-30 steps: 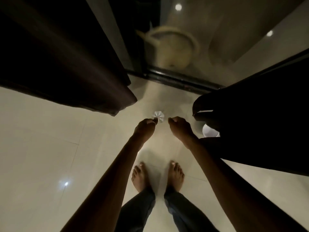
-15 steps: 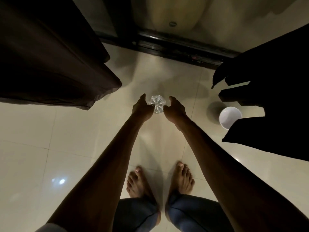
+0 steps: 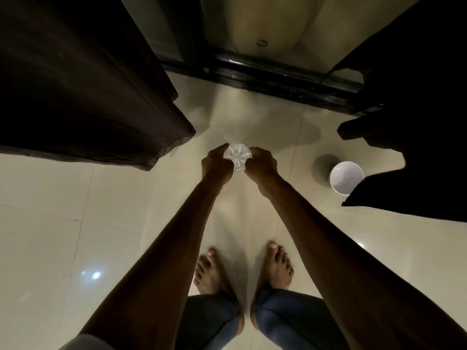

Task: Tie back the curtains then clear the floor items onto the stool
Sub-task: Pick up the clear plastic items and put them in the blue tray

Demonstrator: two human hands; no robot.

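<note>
The fingers point(image 3: 222, 150) of the left hand point(image 3: 216, 164) curl around the left side of a clear plastic bottle point(image 3: 237, 157), and those of the right hand point(image 3: 261, 162) wrap its right side, so both hands grip the same thing between them. The bottle is seen end on, its ribbed, star-patterned base facing the camera. It is held above the pale tiled floor point(image 3: 50, 223), out in front of the person's bare feet point(image 3: 212, 274). Whether it touches the tiles cannot be told from this angle.

Both bare forearms stretch forward and down from the lower edge of the view, converging on the bottle. Below them the feet stand side by side on the tiles, with blue trouser legs point(image 3: 278, 317) showing at the ankles.

To the right of the hands, well apart from them, a white cup point(image 3: 345, 176) stands upright on the floor, its open mouth facing up. Its right edge is hidden behind the dark right curtain point(image 3: 417, 122), which hangs across the right of the view. A second dark left curtain point(image 3: 75, 84) fills the upper left, its hem ending above the tiles. Between the two curtains a black door track point(image 3: 278, 77) crosses the floor, with glass beyond it. A bright light reflection point(image 3: 95, 275) shows on the tiles at lower left.
</note>
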